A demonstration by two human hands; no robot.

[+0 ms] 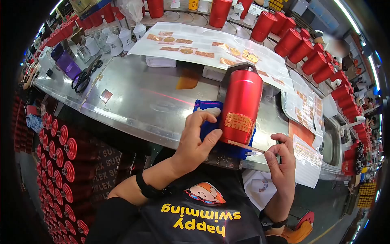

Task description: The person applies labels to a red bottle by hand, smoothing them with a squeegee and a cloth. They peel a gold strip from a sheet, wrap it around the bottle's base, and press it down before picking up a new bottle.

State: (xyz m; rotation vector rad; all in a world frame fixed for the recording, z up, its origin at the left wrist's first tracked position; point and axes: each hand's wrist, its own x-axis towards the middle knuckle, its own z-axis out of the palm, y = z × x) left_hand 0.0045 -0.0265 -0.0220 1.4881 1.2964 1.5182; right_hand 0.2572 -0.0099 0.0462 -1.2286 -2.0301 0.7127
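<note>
A red metallic bottle (243,101) lies on the worktable, its base toward me and gold characters near that end. Under and beside it is a blue cloth (208,129). My left hand (197,140) is at the left of the base, thumb and index finger apart, with the thumb tip close to the bottle; whether they touch is unclear. Something white covers or lies by a fingertip. My right hand (281,156), right of the base, pinches the end of a thin strip (245,146) that runs along the bottle's lower edge.
Sheets of gold decals (191,44) lie behind the bottle. Scissors (84,77) and a purple bottle (65,62) are at the left. More red bottles (265,25) stand along the back and right, near a sink (330,140). Stacked red bottles (59,158) fill the lower left.
</note>
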